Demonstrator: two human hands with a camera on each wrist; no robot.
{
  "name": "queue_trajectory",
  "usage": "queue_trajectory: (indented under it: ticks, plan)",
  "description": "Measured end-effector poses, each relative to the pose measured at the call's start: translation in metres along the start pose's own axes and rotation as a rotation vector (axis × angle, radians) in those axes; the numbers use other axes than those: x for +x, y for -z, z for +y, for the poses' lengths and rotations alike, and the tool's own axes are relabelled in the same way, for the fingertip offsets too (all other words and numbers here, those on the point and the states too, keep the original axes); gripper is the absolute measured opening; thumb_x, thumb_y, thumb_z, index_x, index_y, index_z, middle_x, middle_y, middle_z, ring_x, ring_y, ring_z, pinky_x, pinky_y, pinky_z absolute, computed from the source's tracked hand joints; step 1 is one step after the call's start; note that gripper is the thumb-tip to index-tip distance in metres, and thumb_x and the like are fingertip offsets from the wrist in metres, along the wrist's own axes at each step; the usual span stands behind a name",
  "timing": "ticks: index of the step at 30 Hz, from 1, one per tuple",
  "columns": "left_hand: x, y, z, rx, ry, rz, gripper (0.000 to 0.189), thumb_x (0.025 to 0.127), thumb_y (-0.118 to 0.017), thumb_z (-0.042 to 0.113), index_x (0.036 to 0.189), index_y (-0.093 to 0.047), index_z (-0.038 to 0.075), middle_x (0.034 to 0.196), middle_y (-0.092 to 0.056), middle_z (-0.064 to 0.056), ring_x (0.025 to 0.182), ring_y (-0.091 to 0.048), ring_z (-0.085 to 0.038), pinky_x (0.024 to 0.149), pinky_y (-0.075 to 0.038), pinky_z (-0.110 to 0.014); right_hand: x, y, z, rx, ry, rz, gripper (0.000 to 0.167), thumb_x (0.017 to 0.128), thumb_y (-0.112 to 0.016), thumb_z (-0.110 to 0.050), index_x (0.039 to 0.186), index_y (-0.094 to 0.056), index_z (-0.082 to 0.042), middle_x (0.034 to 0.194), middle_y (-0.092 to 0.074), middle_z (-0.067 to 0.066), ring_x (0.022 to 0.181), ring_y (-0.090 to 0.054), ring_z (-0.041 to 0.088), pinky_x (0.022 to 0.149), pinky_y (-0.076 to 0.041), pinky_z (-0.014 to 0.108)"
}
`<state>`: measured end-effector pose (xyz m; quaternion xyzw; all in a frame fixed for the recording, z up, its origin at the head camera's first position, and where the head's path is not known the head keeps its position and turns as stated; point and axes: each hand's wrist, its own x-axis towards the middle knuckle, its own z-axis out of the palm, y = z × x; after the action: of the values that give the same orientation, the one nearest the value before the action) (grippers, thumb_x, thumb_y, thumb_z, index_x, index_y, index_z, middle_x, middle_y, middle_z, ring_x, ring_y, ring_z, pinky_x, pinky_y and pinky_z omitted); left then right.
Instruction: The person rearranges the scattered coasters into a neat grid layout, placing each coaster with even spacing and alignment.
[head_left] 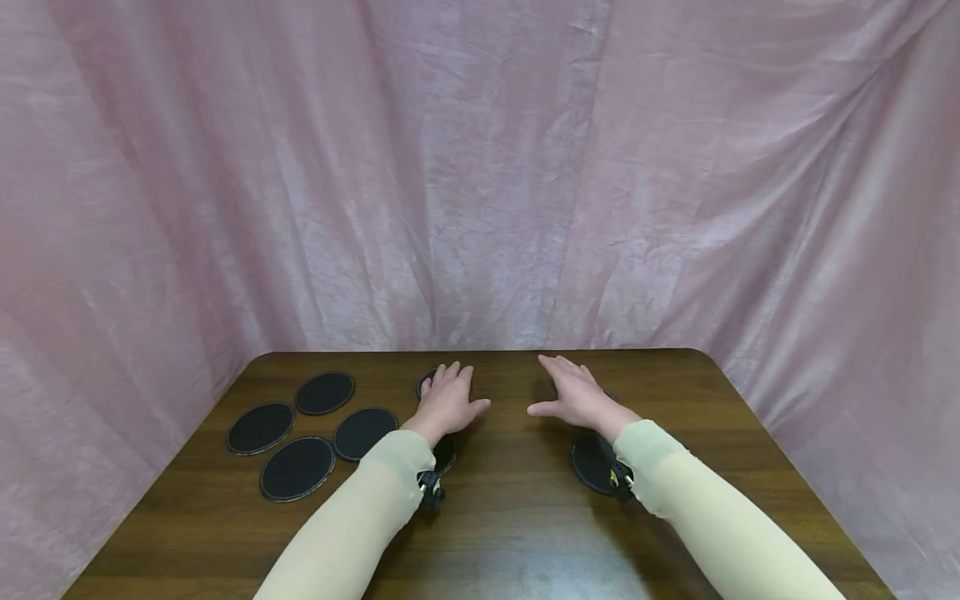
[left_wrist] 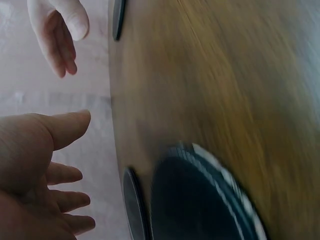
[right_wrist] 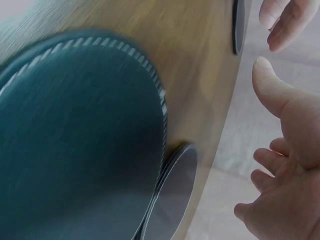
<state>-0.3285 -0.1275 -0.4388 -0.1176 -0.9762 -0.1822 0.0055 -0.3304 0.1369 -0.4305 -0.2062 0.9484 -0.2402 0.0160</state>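
Note:
My left hand (head_left: 447,403) hovers over the table with fingers spread and thumb out, holding nothing. Under and beside it are two black round coasters, one (head_left: 424,382) behind the fingers and one (head_left: 446,455) partly hidden by the wrist. My right hand (head_left: 573,398) is likewise spread in the air, thumb toward the left hand. Below its wrist lies another dark coaster (head_left: 592,463), whose stitched rim shows in the right wrist view (right_wrist: 85,130). A further coaster (right_wrist: 172,195) sits right against it there, mostly covered by the right hand in the head view.
On the left of the brown wooden table (head_left: 510,517) lie several more black coasters, among them a rear one (head_left: 325,392), a left one (head_left: 260,427), a front one (head_left: 297,468) and one nearer the left hand (head_left: 365,432). Pink curtains (head_left: 480,167) hang behind the table.

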Motion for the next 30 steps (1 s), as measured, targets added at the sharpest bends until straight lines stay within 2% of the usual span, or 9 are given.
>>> queue_trajectory:
  ticks: [11,18,24,30]
  plan:
    - [-0.004,0.013,-0.039,-0.023,0.088,-0.006,0.08,0.107,-0.074,0.042,0.168,-0.042,0.0,0.174,-0.032,-0.028,0.163,-0.023,-0.05,0.127,-0.019,-0.072,0.02,-0.022,-0.024,0.012,0.005,-0.036,0.1,0.1,-0.085,-0.038,0.173,-0.029,0.0,0.176,-0.031,0.026,0.166,-0.019,0.043,0.131,-0.01,0.066]
    - [-0.004,0.017,-0.061,-0.015,0.137,-0.013,0.082,0.107,-0.074,0.044,0.167,-0.042,-0.001,0.174,-0.032,-0.028,0.163,-0.023,-0.051,0.126,-0.02,-0.073,0.031,-0.032,-0.041,0.013,0.025,-0.046,0.097,0.1,-0.085,-0.038,0.171,-0.032,0.001,0.176,-0.033,0.025,0.165,-0.022,0.043,0.131,-0.013,0.066]
    - [-0.004,0.021,-0.071,-0.012,0.151,-0.013,0.08,0.106,-0.075,0.043,0.165,-0.045,-0.002,0.171,-0.038,-0.028,0.16,-0.028,-0.051,0.124,-0.023,-0.074,0.043,-0.043,-0.05,0.009,0.023,-0.058,0.096,0.102,-0.083,-0.04,0.172,-0.032,0.001,0.176,-0.033,0.024,0.165,-0.023,0.042,0.131,-0.014,0.065]
    - [-0.002,0.024,-0.077,-0.003,0.168,-0.044,0.083,0.106,-0.076,0.045,0.165,-0.044,-0.003,0.168,-0.041,-0.029,0.157,-0.033,-0.052,0.124,-0.025,-0.073,0.056,-0.057,-0.056,0.004,0.017,-0.064,0.097,0.102,-0.082,-0.045,0.171,-0.033,0.0,0.175,-0.035,0.022,0.166,-0.023,0.041,0.131,-0.015,0.064]
